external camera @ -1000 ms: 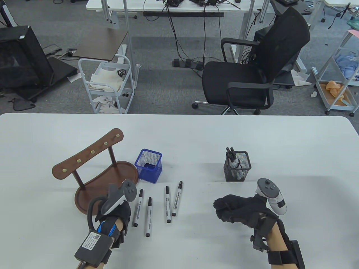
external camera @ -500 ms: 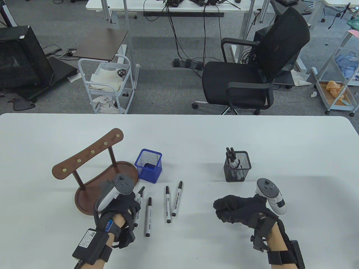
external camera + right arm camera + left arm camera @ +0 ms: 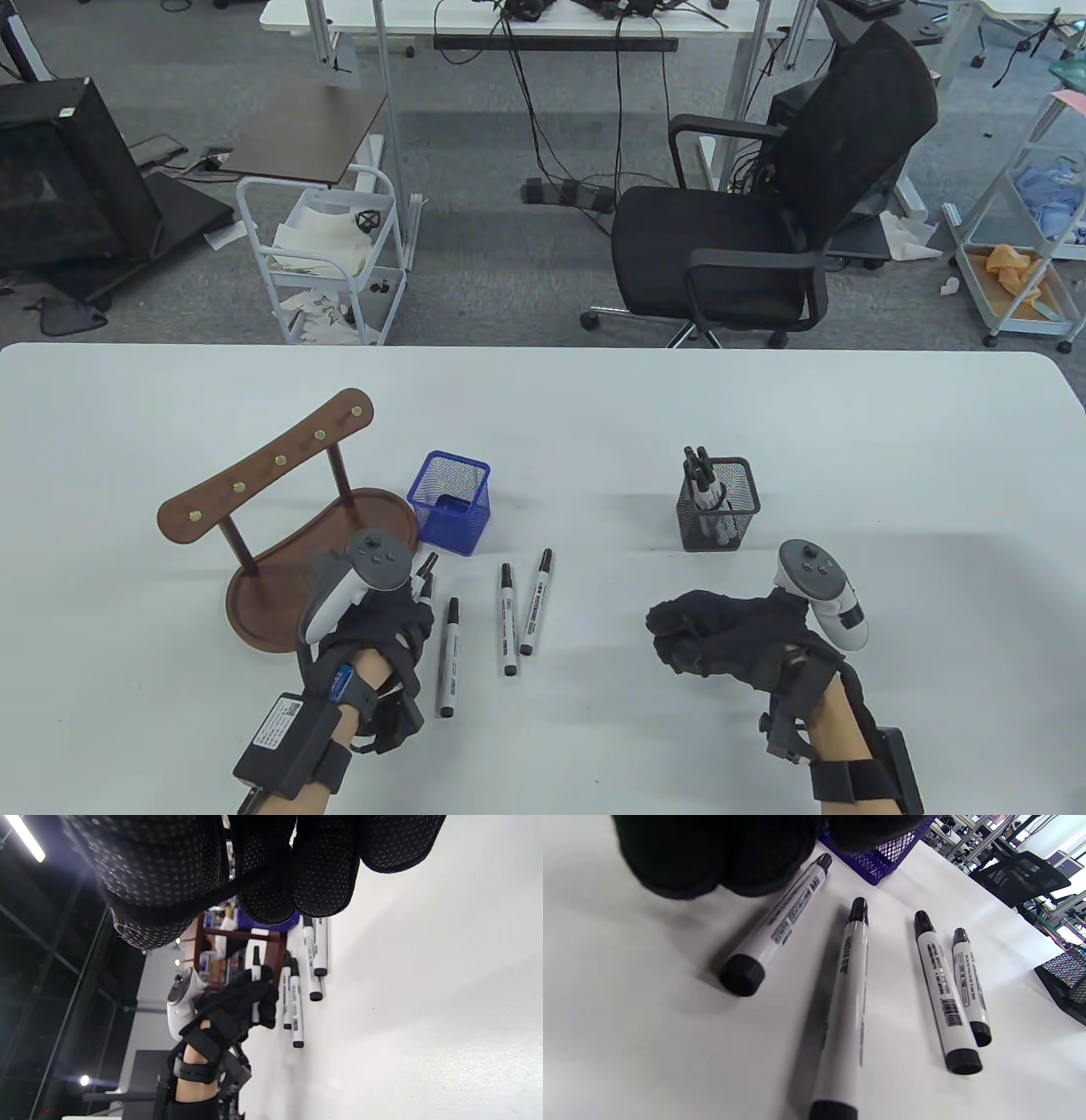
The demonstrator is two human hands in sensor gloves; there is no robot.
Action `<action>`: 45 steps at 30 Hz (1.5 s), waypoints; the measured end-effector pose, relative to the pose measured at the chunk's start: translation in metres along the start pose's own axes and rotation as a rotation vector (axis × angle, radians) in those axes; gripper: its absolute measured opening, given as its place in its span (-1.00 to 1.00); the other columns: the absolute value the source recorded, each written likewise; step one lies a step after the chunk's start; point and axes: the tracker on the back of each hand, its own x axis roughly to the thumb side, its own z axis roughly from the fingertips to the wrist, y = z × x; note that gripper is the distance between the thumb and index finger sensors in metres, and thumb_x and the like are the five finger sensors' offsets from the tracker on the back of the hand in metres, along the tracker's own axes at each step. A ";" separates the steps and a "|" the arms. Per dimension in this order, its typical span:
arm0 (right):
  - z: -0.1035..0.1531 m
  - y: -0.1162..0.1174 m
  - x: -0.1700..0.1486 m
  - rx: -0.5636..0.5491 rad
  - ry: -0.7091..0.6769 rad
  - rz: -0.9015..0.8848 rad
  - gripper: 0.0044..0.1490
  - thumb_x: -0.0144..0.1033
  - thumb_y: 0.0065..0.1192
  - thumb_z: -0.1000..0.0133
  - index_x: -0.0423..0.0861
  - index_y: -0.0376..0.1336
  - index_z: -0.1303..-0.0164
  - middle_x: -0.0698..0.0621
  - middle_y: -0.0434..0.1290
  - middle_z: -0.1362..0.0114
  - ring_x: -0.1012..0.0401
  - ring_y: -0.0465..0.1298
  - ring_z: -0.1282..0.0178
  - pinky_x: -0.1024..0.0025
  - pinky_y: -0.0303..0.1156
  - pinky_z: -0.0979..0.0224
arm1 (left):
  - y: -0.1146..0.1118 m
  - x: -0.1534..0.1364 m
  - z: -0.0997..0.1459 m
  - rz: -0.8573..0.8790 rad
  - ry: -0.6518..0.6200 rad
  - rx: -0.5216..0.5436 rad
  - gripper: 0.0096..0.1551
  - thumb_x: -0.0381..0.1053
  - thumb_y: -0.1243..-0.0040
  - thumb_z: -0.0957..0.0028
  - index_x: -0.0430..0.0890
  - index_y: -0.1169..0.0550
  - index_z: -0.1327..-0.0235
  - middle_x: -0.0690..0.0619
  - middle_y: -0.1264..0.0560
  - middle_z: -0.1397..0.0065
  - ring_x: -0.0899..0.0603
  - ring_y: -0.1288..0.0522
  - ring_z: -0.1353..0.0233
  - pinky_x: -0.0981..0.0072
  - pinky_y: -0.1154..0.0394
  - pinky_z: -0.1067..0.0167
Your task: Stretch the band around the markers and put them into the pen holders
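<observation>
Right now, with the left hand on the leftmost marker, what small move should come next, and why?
Probably lift that marker clear and bring it beside the next marker. The left hand is curled on its upper part, with its far end raised off the table. Three markers lie loose and the blue holder looks empty, so they need gathering before banding.

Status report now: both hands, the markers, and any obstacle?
Left hand grips one marker, lifted. Right hand curled, holds nothing. Three markers loose on table; black holder already has a bundle, blue holder has none. No band seen.
</observation>
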 end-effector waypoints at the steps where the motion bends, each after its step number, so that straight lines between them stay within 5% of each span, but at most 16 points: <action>1: 0.000 0.000 0.000 0.000 0.000 0.000 -0.31 -0.14 0.58 -0.04 0.07 0.34 -0.40 -0.06 0.58 -0.36 -0.10 0.53 -0.28 -0.24 0.32 -0.43 | -0.001 -0.001 -0.001 0.002 0.010 -0.005 -0.22 -0.03 -0.06 -0.32 -0.37 -0.06 -0.58 -0.26 -0.42 -0.28 -0.11 -0.59 0.00 -0.10 -0.61 0.01; 22: 0.001 0.000 0.000 0.001 0.000 0.000 -0.31 -0.14 0.58 -0.04 0.07 0.35 -0.39 -0.06 0.59 -0.36 -0.10 0.53 -0.28 -0.24 0.32 -0.42 | -0.011 -0.003 -0.008 -0.060 0.078 -0.010 -0.14 -0.04 -0.27 -0.25 -0.39 -0.11 -0.55 -0.22 -0.42 -0.25 -0.13 -0.58 -0.01 -0.14 -0.61 -0.01; 45: 0.002 -0.002 0.000 -0.002 -0.005 -0.006 -0.32 -0.14 0.58 -0.04 0.07 0.35 -0.39 -0.06 0.59 -0.36 -0.10 0.53 -0.28 -0.24 0.32 -0.42 | -0.012 -0.009 -0.008 -0.072 0.087 0.065 -0.37 -0.02 -0.22 -0.26 -0.32 -0.28 -0.40 -0.12 -0.46 -0.12 -0.08 -0.59 0.10 -0.07 -0.63 0.09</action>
